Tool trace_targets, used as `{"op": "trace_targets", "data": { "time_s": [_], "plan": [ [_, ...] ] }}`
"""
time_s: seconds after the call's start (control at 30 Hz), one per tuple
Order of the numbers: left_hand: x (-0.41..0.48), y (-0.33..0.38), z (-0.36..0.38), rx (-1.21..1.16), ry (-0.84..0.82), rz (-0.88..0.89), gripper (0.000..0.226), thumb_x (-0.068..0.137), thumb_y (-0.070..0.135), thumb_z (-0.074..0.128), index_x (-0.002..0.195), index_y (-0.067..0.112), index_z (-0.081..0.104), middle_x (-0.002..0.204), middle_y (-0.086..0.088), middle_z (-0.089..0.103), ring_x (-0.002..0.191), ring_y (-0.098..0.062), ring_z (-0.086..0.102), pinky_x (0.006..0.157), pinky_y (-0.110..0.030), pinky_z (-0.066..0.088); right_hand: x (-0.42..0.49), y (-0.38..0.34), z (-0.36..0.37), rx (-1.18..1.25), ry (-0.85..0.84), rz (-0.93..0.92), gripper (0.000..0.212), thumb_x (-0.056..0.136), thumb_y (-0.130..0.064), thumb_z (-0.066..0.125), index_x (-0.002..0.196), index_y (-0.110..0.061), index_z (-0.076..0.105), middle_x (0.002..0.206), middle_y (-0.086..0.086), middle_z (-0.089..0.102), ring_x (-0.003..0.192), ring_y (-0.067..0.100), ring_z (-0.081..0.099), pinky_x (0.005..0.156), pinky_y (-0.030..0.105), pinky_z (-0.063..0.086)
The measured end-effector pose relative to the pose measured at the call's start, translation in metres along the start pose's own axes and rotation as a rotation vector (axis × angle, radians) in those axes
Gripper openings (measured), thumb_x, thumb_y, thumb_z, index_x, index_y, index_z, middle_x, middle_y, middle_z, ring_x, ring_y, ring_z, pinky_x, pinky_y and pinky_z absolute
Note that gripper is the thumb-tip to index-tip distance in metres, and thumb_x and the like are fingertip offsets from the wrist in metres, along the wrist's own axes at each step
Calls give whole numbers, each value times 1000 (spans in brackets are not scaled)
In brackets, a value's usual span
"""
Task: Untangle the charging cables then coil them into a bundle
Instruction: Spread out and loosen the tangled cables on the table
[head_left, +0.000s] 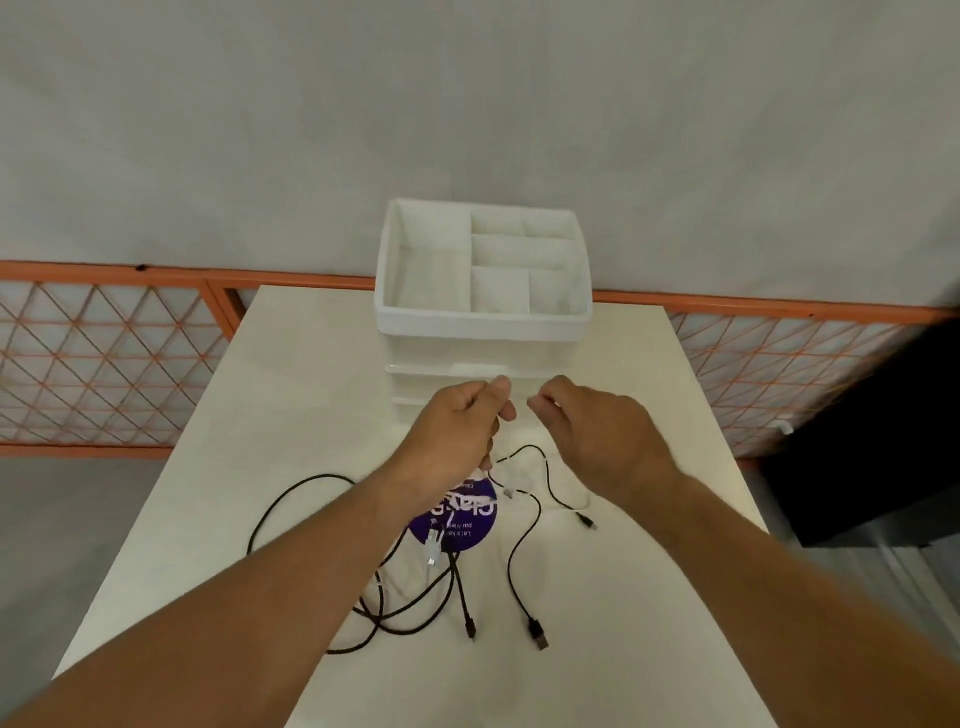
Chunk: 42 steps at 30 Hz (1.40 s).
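Cream table (311, 364) by grey wall (467, 104), black cables (306, 483) atop, left hand (457, 426) and right hand (587, 431) pinching white cable (512, 436).

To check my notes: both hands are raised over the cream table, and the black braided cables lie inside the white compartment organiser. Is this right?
Not quite: the head view shows the black braided cables on the cream table, in front of the white compartment organiser, not inside it. The left hand and right hand are raised.

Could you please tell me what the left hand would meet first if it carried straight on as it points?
Probably the drawer front of the white organizer just beyond the left hand, though depth is unclear.
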<state>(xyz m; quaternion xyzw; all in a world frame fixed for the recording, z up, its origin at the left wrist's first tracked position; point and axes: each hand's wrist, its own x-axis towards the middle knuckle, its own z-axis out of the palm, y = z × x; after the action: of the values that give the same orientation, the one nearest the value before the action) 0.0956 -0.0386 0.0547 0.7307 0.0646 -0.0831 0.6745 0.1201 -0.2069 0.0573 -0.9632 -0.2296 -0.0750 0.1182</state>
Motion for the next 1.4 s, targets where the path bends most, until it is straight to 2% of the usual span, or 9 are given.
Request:
{"op": "trace_targets", "data": {
  "time_s": [0.3,0.63,0.77,0.87,0.93,1.0,1.07,1.23,1.4],
  "plan": [
    [-20,34,-17,326,-25,98,46,99,49,43,72,17,61,59,4,40,42,-3,35,49,-22,33,0,18,-56,-242,285,-20,44,100,-42,29,96,-9,58,59,7,61,48,32,58,47,28,33],
    [-48,72,-43,620,-7,282,42,100,44,45,73,16,61,64,13,49,47,3,44,47,-8,33,-13,24,-91,-441,341,-126,38,100,-43,34,86,-16,56,54,5,60,43,29,58,42,30,43],
    [-55,81,-43,742,-7,308,40,101,45,42,77,19,61,80,8,62,63,0,52,57,-17,38,-24,10,-80,-26,-93,57,28,101,-42,29,100,-25,51,75,3,63,71,30,60,63,39,48],
    [-57,83,-41,753,-1,314,40,101,46,41,80,19,61,92,5,67,85,-12,62,76,-26,51,-28,-19,-77,424,-124,132,23,100,-35,42,96,-21,60,85,0,67,72,17,61,70,36,50],
    [-59,85,-40,744,-1,330,37,101,44,41,78,21,59,86,8,64,81,-9,60,71,-23,48,-27,-37,-75,614,-136,192,25,100,-36,45,118,-24,56,113,-4,65,86,12,64,79,29,48],
    [-61,87,-39,737,-7,353,35,102,42,41,77,23,57,80,13,60,72,1,54,62,-15,39,-26,-48,-74,630,-116,226,48,101,-40,43,145,-24,35,140,-6,48,113,14,58,95,27,41],
    [-63,88,-40,751,-16,374,34,102,41,40,78,24,58,78,15,59,70,3,52,60,-11,35,-23,-56,-79,749,-93,288,57,100,-42,43,152,-27,23,148,-8,39,128,14,47,106,31,36],
    [-67,99,-44,734,20,423,36,102,39,41,80,18,61,64,13,52,60,0,48,57,-15,34,-23,-60,-75,1003,-250,268,26,99,-37,50,118,-25,62,110,-3,68,105,11,63,91,29,45],
    [-65,104,-48,757,-16,418,37,101,41,43,84,17,64,75,9,61,72,-7,56,66,-22,43,-22,-67,-82,1340,-180,288,22,100,-26,52,97,-11,67,77,3,59,70,18,63,81,40,58]
  ]
}}
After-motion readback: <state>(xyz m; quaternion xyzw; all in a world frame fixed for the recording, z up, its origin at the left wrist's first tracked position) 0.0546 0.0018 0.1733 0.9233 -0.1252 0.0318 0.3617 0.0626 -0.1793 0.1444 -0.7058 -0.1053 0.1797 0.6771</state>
